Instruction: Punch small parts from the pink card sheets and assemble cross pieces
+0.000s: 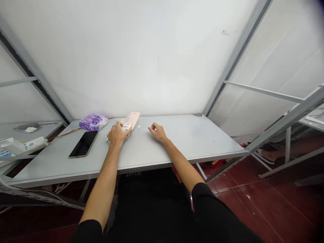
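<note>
My left hand [117,134] is closed around a pale pink printed packet [133,118], tilted up just above the table. Its flat upper end sticks out past my fingers, and small dark characters show on its face. Beside the packet are faint clear glints [139,125], perhaps thin plastic; I cannot tell for sure. My right hand [158,131] is a short way to the right, with fingers curled in and the thumb against them. Whether anything small is inside that grip is hidden.
A light grey table [192,138] stands against a white wall. To the left lie a dark-screened phone [84,144] and a purple tissue pack [93,122], with a thin wire [63,134] near them. A flat grey object [197,114] lies at the back right. Metal frame posts [238,57] flank the table.
</note>
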Demonstrator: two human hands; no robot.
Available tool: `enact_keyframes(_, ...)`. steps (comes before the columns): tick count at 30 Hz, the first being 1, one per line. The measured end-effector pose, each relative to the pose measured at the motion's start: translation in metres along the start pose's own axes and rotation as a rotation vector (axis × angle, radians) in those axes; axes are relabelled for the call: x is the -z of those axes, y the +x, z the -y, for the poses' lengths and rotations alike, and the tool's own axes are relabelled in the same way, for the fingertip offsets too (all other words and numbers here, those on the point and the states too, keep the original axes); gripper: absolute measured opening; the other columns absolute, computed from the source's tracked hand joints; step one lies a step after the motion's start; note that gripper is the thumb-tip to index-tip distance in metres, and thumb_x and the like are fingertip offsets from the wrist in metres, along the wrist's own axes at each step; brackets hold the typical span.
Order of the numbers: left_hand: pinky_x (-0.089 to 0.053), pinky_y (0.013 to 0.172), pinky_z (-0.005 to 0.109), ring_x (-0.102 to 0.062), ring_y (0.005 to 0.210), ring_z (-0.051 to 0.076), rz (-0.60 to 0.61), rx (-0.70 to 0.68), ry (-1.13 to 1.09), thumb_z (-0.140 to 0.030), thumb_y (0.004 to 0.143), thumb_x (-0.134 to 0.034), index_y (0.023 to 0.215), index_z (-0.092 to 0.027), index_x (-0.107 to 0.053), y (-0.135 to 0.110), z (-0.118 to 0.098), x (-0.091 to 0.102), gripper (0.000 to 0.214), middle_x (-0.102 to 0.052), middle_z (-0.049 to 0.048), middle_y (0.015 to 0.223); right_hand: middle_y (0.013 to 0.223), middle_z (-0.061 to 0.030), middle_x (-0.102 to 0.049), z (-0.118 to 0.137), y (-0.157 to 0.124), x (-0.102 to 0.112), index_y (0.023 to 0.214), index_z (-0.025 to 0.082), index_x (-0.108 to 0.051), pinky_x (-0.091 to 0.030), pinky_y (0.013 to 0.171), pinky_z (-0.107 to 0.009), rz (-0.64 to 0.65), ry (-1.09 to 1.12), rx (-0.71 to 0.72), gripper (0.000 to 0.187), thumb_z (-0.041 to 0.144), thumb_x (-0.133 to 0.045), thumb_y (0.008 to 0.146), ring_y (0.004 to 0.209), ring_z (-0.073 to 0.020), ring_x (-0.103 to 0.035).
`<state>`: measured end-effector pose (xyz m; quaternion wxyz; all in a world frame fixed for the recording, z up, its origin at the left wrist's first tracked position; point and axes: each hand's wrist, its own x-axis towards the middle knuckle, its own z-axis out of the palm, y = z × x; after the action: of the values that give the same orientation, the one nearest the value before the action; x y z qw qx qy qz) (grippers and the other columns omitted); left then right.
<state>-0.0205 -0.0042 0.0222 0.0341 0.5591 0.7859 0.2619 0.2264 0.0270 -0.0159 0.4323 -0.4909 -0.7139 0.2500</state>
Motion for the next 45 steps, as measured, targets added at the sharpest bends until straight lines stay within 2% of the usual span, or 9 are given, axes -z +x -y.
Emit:
enact_keyframes(6,-0.048,0.084,0.039,-0.067,0.105,0.032,0.005,-0.220,-0.111,-0.069,0.079,-0.064,0.106,-0.028,-0.062,-0.016,-0.019,-0.009,0.049,-0.073,0.0082,0.112,0.092,0.0021,-0.074,0.015,-0.002,-0.003,0.115,0.027,-0.046,-0.050,0.056,-0.029,0.047,0.299,-0.196,0.036,0.046,-0.063,0.090,0.043,-0.0098,-0.053)
enact_keyframes(12,-0.048,0.082,0.036,-0.068,0.101,0.029,0.206,-0.437,-0.158,-0.076,0.079,-0.061,0.099,-0.027,-0.062,-0.029,-0.032,-0.022,0.053,-0.074,0.0058,0.110,0.072,0.0060,-0.069,0.007,0.005,-0.008,0.124,0.025,-0.036,-0.048,0.044,-0.023,-0.022,0.480,-0.376,0.052,0.029,-0.071,0.085,0.050,-0.0148,-0.063)
enact_keyframes(17,-0.049,0.079,0.037,-0.068,0.103,0.032,0.288,-0.404,-0.165,-0.081,0.075,-0.063,0.111,-0.027,-0.059,-0.028,-0.030,-0.029,0.065,-0.073,0.0081,0.113,0.076,0.0053,-0.069,0.005,0.011,-0.009,0.124,0.025,-0.036,-0.050,0.043,-0.021,-0.106,0.601,-0.390,0.046,0.024,-0.066,0.088,0.053,-0.0133,-0.065)
enact_keyframes(25,-0.048,0.078,0.034,-0.069,0.099,0.029,0.237,-0.331,-0.161,-0.074,0.075,-0.066,0.101,-0.027,-0.057,-0.024,-0.028,-0.030,0.054,-0.073,0.0077,0.104,0.073,0.0061,-0.068,0.005,0.004,0.004,0.131,0.025,-0.047,-0.055,0.050,-0.021,-0.242,0.434,-0.279,0.050,0.020,-0.066,0.085,0.057,-0.0132,-0.067)
enact_keyframes(34,-0.046,0.076,0.034,-0.065,0.095,0.029,0.051,-0.218,-0.181,-0.067,0.073,-0.069,0.092,-0.025,-0.056,-0.014,-0.020,-0.026,0.047,-0.070,0.0075,0.099,0.076,0.0014,-0.065,-0.006,0.012,0.025,0.100,0.020,-0.064,-0.054,0.052,-0.018,-0.398,0.449,-0.301,0.010,0.023,-0.059,0.092,0.061,-0.0103,-0.067)
enact_keyframes(37,-0.047,0.079,0.034,-0.064,0.091,0.027,-0.022,-0.228,-0.200,-0.062,0.075,-0.068,0.085,-0.025,-0.054,-0.009,-0.017,-0.025,0.041,-0.067,0.0062,0.088,0.075,0.0020,-0.066,-0.014,0.012,0.025,0.099,0.021,-0.066,-0.051,0.051,-0.020,-0.237,0.372,-0.304,0.011,0.022,-0.059,0.090,0.054,-0.0099,-0.061)
enact_keyframes(40,-0.047,0.082,0.035,-0.063,0.086,0.025,-0.024,-0.234,-0.222,-0.060,0.076,-0.069,0.078,-0.025,-0.051,-0.007,-0.016,-0.024,0.039,-0.064,0.0040,0.080,0.071,0.0030,-0.067,-0.018,0.009,0.022,0.094,0.023,-0.069,-0.052,0.063,-0.024,-0.001,0.151,-0.175,0.009,0.020,-0.063,0.088,0.057,-0.0115,-0.059)
enact_keyframes(42,-0.047,0.082,0.035,-0.063,0.084,0.024,0.003,-0.247,-0.238,-0.058,0.075,-0.071,0.073,-0.025,-0.049,-0.007,-0.016,-0.022,0.040,-0.063,0.0028,0.076,0.071,0.0014,-0.067,-0.016,0.008,0.019,0.087,0.023,-0.071,-0.051,0.074,-0.026,0.012,0.015,-0.085,0.004,0.023,-0.067,0.087,0.066,-0.0136,-0.060)
enact_keyframes(45,-0.048,0.082,0.034,-0.064,0.084,0.023,0.043,-0.277,-0.262,-0.057,0.074,-0.074,0.067,-0.025,-0.044,-0.009,-0.018,-0.020,0.045,-0.063,0.0019,0.075,0.077,-0.0022,-0.068,-0.008,0.008,0.019,0.078,0.021,-0.070,-0.050,0.070,-0.026,-0.092,0.021,-0.082,0.021,0.038,-0.067,0.090,0.067,-0.0140,-0.058)
